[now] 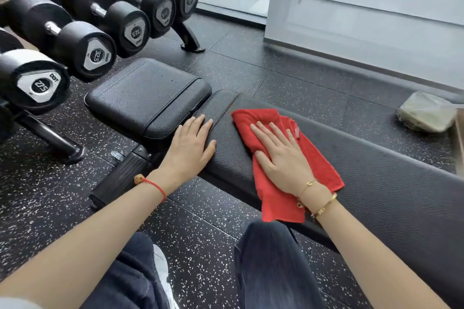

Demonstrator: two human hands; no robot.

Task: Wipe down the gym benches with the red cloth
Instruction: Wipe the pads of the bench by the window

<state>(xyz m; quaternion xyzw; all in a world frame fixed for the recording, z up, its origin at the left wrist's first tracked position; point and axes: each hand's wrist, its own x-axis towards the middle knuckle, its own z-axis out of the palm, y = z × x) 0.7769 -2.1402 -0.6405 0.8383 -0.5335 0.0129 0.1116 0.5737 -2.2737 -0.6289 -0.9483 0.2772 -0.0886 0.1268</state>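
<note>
At frame center I see my right hand (283, 158) pressing the red cloth (296, 165) flat, fingers straight, onto the black bench pad (376, 183). My left hand (190, 148) rests beside it, fingers relaxed. Dumbbells (100, 30) fill the upper left.

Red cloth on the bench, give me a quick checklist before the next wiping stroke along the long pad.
1. Red cloth flat under right hand: ok.
2. Left hand bracing the long pad: ok.
3. Path to the right free of objects: ok.
4. Cloth covers the pad's width: not ok, the far strip is bare.
5. Seat pad wiped: cannot tell.
6. Dumbbells away from the hands: ok.
</note>
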